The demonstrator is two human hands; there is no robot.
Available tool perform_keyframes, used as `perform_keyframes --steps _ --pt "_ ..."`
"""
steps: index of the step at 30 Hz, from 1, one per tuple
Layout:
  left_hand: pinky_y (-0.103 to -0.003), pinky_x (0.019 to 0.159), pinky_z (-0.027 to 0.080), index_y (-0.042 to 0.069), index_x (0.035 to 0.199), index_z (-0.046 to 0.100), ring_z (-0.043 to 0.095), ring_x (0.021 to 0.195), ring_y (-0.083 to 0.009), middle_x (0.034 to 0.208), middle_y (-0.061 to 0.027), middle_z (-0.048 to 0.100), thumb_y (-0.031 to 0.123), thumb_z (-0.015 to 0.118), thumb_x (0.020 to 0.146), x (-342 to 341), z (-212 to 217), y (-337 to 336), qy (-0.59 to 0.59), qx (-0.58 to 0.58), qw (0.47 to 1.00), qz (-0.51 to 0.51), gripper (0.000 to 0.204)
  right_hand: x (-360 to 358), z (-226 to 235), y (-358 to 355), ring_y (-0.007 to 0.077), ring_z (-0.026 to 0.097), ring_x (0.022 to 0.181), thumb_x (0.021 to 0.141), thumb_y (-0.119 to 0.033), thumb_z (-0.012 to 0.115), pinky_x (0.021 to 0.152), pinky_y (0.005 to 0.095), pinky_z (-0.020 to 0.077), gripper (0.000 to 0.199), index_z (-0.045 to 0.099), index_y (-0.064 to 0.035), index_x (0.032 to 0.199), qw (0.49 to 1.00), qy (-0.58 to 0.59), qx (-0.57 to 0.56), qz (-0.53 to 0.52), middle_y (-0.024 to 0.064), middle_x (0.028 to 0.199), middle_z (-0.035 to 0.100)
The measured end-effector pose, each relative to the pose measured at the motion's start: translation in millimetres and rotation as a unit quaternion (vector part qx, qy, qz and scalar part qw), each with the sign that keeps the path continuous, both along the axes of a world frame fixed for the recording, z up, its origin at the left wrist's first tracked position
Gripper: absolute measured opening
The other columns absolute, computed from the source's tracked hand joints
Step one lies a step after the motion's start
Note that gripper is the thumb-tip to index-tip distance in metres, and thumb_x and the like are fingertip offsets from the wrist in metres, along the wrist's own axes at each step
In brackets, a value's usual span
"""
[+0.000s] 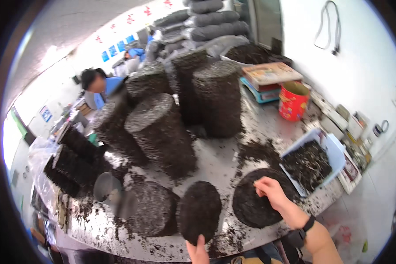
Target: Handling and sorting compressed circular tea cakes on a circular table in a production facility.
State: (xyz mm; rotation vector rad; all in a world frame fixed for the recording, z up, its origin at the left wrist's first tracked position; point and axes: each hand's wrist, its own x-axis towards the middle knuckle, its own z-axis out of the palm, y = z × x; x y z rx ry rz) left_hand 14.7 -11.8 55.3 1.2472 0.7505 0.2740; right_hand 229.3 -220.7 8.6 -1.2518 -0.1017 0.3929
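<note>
Right hand [270,190] rests fingers curled on flat dark disc [259,200]; left hand [198,251] grips upright disc [200,211] directly above it.

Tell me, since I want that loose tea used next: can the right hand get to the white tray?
Probably yes. The right hand rests on a tea cake right beside the white tray, with nothing between them.

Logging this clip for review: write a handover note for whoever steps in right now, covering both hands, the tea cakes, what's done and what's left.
Left hand: holds the lower edge of a dark round tea cake, tilted up off the table.
Right hand: fingertips resting on a second flat cake, holding nothing.
Nearby: white tray of loose tea at right, tall stacks of cakes behind, red tin.
Done: many cakes stacked.
Left: these two cakes remain unstacked.
</note>
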Motion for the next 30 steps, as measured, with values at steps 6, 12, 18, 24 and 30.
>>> perform_keyframes --steps 6,12,18,24,30 --pt "-0.033 0.101 0.035 -0.008 0.137 0.037 0.045 0.121 -0.0279 0.136 -0.0184 0.046 0.009 0.054 0.094 6.9 -1.0 1.9 -0.061 -0.002 0.998 0.016 0.049 4.1 -5.0 -12.4 0.0077 0.056 0.064 0.093 -0.025 0.063 0.061 0.0236 0.0470 0.019 0.063 -0.0058 0.091 0.992 0.099 0.079 -0.023 -0.0009 0.073 0.061" --pt "-0.034 0.101 0.036 -0.004 0.141 0.034 0.045 0.120 -0.0271 0.138 -0.0158 0.042 0.007 0.056 0.093 -5.9 -31.5 11.5 -0.093 -0.069 0.991 0.071 0.054 -2.0 1.5 -15.8 0.0072 0.059 0.067 0.094 -0.026 0.061 0.064 0.0217 0.0479 0.020 0.065 -0.0055 0.094 0.995 0.090 0.054 -0.003 -0.0005 0.077 0.065" --pt "-0.038 0.099 0.039 -0.001 0.145 0.028 0.046 0.121 -0.0271 0.140 -0.0147 0.041 0.007 0.056 0.092 5.3 -6.9 16.5 -0.131 -0.069 0.985 0.085 0.060 3.0 43.9 -61.2 0.0076 0.061 0.071 0.094 -0.021 0.059 0.069 0.0223 0.0495 0.017 0.066 -0.0055 0.098 0.996 -0.012 -0.012 -0.085 0.0010 0.080 0.067" --pt "-0.041 0.105 0.035 -0.001 0.145 0.029 0.043 0.128 -0.0321 0.142 -0.0217 0.041 0.008 0.058 0.093 35.7 22.0 -30.9 -0.005 0.180 0.959 -0.221 0.060 49.9 22.1 -178.8 0.0228 0.045 0.124 0.085 -0.021 0.067 0.105 0.0349 0.0323 0.062 0.038 -0.0036 0.138 0.853 0.003 -0.037 -0.521 0.0174 0.135 0.049" --pt "-0.046 0.112 0.026 0.005 0.142 0.038 0.029 0.139 -0.0367 0.148 -0.0182 0.035 0.007 0.070 0.082 43.2 3.4 -59.5 -0.238 0.396 0.759 -0.459 0.068 36.6 8.3 -222.7 0.0161 0.046 0.120 0.092 -0.028 0.057 0.103 0.0384 0.0300 0.041 0.052 -0.0121 0.130 0.889 0.024 -0.044 -0.455 0.0041 0.130 0.054"
